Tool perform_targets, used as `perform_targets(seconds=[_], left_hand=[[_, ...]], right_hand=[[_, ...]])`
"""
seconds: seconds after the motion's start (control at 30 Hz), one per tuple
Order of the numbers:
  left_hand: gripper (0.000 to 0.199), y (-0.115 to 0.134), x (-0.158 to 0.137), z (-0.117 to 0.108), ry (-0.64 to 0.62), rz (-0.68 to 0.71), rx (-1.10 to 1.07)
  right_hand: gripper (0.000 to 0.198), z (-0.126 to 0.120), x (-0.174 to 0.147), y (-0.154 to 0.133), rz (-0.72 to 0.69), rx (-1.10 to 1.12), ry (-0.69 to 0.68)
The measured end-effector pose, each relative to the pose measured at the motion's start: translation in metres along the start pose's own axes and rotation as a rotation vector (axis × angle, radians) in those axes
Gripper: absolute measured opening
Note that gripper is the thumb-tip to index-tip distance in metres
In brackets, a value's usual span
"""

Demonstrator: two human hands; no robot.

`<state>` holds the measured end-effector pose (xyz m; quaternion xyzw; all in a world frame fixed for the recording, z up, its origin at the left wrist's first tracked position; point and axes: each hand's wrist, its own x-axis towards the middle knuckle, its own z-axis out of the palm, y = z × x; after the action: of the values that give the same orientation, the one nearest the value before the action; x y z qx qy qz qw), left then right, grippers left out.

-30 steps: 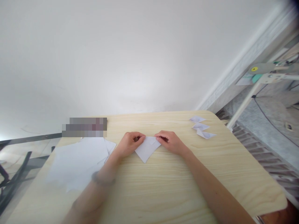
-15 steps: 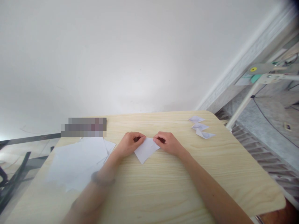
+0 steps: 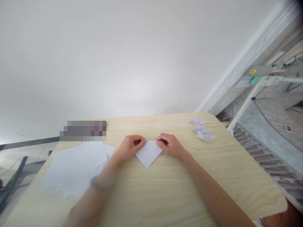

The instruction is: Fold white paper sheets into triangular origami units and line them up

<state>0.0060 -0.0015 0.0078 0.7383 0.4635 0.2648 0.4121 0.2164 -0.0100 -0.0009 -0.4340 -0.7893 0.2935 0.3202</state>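
Observation:
A small white sheet of paper (image 3: pixel 148 155) lies in the middle of the table, one corner pointing toward me and its far edge straight. My left hand (image 3: pixel 131 146) pinches its far left part between thumb and fingers. On the far right part, my right hand (image 3: pixel 170 145) has a like pinch. The fingertips cover the paper's two far corners. Several loose white sheets (image 3: pixel 78 164) overlap in a pile left of my left forearm. Three folded paper pieces (image 3: pixel 201 129) sit in a row at the far right.
The light wooden table (image 3: pixel 180 189) meets a white wall (image 3: pixel 142 63) at its far edge. A blurred-out object (image 3: pixel 82 130) stands at the back left behind the pile. Past the table's right side rises a white metal stand (image 3: pixel 246 104) with a cable.
The paper has turned slightly, so its near corner now points more straight at me. Both hands keep their pinch and have hardly moved; the view has shifted a little.

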Motion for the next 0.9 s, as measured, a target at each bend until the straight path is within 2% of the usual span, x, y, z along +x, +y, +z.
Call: perform_targets(seconds=[0.23,0.4,0.5,0.63,0.83,0.9], left_hand=[[0.028,0.0,-0.001,-0.002,0.014,-0.004,-0.037],[0.025,-0.003,-0.001,-0.003,0.027,0.034,-0.132],[0.024,-0.006,0.0,-0.003,-0.012,0.102,-0.107],[0.025,-0.009,0.002,-0.004,-0.05,0.203,-0.068],[0.019,-0.011,0.002,-0.002,-0.016,0.218,0.049],[0.018,-0.012,0.003,-0.001,0.013,0.238,0.099]], right_hand=[[0.014,-0.002,0.001,0.002,0.01,0.032,-0.039],[0.014,0.0,0.001,0.001,0.002,-0.019,0.046],[0.013,0.001,0.001,0.0,-0.034,-0.049,0.087],[0.014,0.002,0.001,0.001,-0.029,-0.075,0.076],[0.01,0.008,0.001,0.004,0.014,-0.253,0.155],[0.017,0.01,0.001,0.004,0.034,-0.307,0.19]])
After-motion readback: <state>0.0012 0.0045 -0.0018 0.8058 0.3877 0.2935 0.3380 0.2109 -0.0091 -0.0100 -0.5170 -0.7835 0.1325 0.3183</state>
